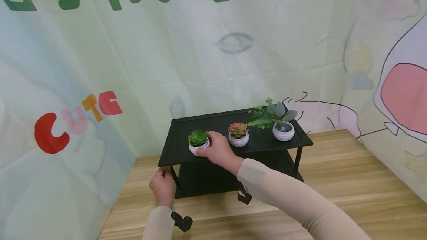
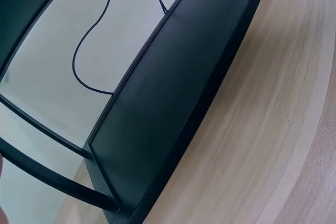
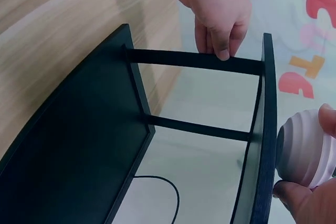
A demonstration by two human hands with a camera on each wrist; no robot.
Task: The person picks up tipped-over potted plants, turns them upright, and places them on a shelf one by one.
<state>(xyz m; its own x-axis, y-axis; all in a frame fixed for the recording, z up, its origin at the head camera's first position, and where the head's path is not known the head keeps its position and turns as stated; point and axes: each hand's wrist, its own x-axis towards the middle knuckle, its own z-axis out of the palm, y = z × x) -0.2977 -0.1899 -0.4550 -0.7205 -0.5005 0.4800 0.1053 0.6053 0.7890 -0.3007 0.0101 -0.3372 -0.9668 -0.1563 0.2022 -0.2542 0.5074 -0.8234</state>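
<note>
A black two-tier shelf (image 1: 213, 121) stands on the wooden table. My right hand (image 1: 218, 150) grips the white ribbed pot (image 3: 304, 148) of a green succulent (image 1: 198, 137) at the left end of the top tier. In the right wrist view, its thumb and a finger lie on opposite sides of the pot, whose base is right at the board. Lower left, my left hand (image 1: 163, 186) holds the shelf's front left leg (image 3: 194, 60), fingers curled and a fingertip on the bar. Right of the right hand sits a potted reddish succulent (image 1: 238, 134).
A white pot with leafy green sprigs (image 1: 283, 132) stands at the top tier's right end. Behind the shelf hangs a printed cloth backdrop (image 1: 200, 66), which also lines both sides. Wooden tabletop (image 1: 343, 180) extends in front and to the right.
</note>
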